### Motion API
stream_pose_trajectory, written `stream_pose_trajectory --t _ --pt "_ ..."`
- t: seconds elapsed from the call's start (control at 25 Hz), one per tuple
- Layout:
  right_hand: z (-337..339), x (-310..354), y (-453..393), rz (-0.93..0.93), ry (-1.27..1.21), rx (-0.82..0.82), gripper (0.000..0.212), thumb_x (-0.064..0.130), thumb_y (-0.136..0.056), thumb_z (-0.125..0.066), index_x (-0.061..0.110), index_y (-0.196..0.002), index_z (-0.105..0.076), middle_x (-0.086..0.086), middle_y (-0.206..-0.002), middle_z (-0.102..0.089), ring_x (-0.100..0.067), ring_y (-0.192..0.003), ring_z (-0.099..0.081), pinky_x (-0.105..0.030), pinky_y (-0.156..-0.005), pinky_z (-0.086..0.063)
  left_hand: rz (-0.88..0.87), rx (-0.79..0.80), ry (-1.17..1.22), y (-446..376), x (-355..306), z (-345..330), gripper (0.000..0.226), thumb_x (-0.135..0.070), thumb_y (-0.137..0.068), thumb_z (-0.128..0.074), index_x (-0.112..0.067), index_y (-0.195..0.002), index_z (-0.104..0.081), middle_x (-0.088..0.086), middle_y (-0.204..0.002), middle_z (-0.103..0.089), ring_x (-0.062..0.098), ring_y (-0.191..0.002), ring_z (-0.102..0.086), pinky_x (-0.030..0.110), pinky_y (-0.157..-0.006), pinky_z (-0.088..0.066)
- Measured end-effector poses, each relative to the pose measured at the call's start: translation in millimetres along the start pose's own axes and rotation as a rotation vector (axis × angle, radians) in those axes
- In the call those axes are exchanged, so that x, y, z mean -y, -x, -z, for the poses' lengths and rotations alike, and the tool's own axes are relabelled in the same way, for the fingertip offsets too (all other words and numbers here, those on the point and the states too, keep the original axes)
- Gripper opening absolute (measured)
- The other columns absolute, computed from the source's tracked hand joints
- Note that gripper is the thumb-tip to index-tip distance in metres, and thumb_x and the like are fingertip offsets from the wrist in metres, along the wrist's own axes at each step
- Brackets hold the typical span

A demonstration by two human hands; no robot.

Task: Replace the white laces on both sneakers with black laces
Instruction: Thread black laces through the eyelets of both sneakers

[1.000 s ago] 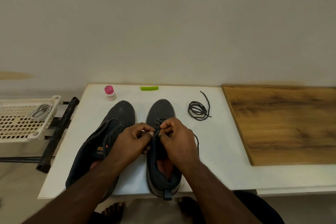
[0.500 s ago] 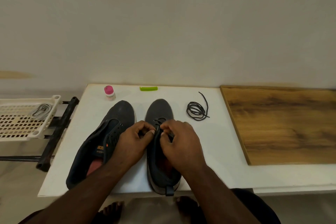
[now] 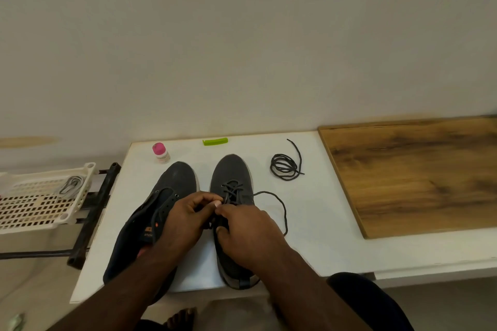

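Two dark grey sneakers stand side by side on the white table (image 3: 317,223), toes away from me. The left sneaker (image 3: 177,183) has no lace in its eyelets. The right sneaker (image 3: 231,172) carries a black lace (image 3: 279,204) through its front eyelets, with a loose end looping out to the right. My left hand (image 3: 185,220) and my right hand (image 3: 247,228) meet over the right sneaker's tongue, each pinching the black lace. A second black lace (image 3: 285,166) lies coiled on the table to the right. White laces (image 3: 71,184) lie in the white basket (image 3: 32,209).
A small bottle with a pink cap (image 3: 160,152) and a green clip (image 3: 215,141) sit near the table's back edge. A wooden board (image 3: 419,174) covers the table's right side. A black metal frame (image 3: 91,212) holds the basket left of the table.
The black lace's loose end now loops out wider to the right of the right sneaker. My hands have shifted slightly back along the eyelets, still meeting over the tongue.
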State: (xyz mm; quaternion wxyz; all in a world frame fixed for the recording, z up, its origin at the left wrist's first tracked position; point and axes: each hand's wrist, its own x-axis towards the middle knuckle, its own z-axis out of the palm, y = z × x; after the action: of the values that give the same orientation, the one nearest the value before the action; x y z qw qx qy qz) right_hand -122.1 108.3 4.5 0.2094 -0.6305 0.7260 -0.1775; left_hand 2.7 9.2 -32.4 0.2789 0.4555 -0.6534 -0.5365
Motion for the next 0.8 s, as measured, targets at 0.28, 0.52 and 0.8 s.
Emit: stream_pose_trajectory --t 0.28,0.52,0.8 --pt "-3 0 -5 -0.063 -0.024 -0.002 0.029 0.032 -0.102 -0.047 0.018 -0.124 -0.059 -0.007 -0.112 -0.068 -0.026 -0.098 -0.064 -0.038 -0.087 -0.053 -0.016 -0.220 -0.097 10 -22 -6 0.016 -0.014 -0.098 -0.054 -0.016 -0.088 -0.066 0.003 -0.078 -0.072 0.006 -0.063 -0.064 0.027 -0.060 -0.050" --pt "-5 -2 -7 -0.079 -0.049 -0.034 0.026 0.035 -0.100 -0.049 0.019 -0.117 -0.061 -0.005 -0.106 -0.067 -0.026 -0.094 -0.063 -0.035 -0.080 -0.051 0.120 -0.374 0.471 15 -39 6 0.023 -0.024 -0.103 -0.041 -0.014 -0.090 -0.057 -0.002 -0.073 -0.069 0.014 -0.071 -0.071 0.029 -0.063 -0.053" --pt "-7 -2 -8 -0.063 -0.061 -0.058 0.026 0.037 -0.102 -0.046 0.025 -0.120 -0.060 0.000 -0.106 -0.069 -0.021 -0.094 -0.064 -0.032 -0.081 -0.049 -0.148 0.049 -0.554 12 -6 8 0.020 -0.019 -0.099 -0.056 -0.033 -0.099 -0.070 -0.018 -0.092 -0.068 -0.004 -0.086 -0.061 0.017 -0.079 -0.043"
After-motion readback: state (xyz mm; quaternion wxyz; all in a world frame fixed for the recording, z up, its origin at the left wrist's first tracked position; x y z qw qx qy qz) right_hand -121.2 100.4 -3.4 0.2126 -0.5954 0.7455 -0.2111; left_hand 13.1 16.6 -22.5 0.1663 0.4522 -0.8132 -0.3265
